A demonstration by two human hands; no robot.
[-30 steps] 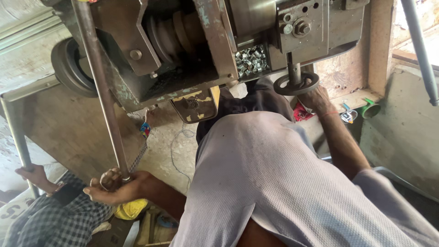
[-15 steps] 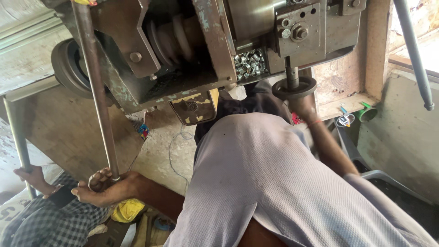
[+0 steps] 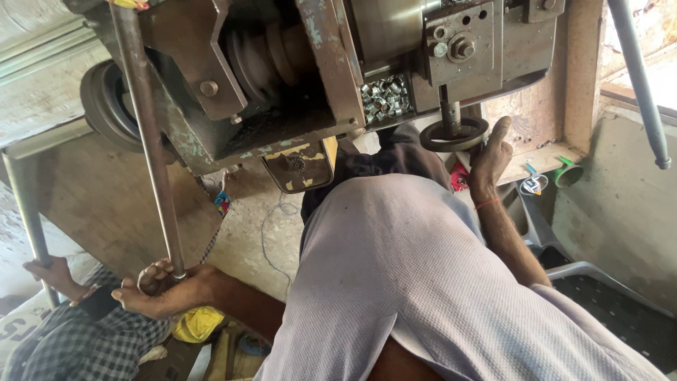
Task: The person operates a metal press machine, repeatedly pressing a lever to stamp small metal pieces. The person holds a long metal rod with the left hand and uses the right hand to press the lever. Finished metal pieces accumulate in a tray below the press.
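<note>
The long steel rod (image 3: 149,148), running down from the machine (image 3: 296,77), is gripped at its lower end by the left hand (image 3: 159,289), fingers curled round it. The small black handwheel (image 3: 453,134) under the machine is touched by the right hand (image 3: 490,152), whose fingers are stretched up against its rim, loosely open. A co-worker's hand (image 3: 53,275) is closed round a grey pipe (image 3: 25,204) at far left.

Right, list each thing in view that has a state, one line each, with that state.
left hand: closed around the lower end of the long metal rod
long metal rod: upright, slightly tilted, held
right hand: fingers on the rim of the black handwheel
black handwheel: mounted on its shaft under the machine
small metal rings: piled loose in the machine's opening
other person's hand: gripping a thin metal post
</note>
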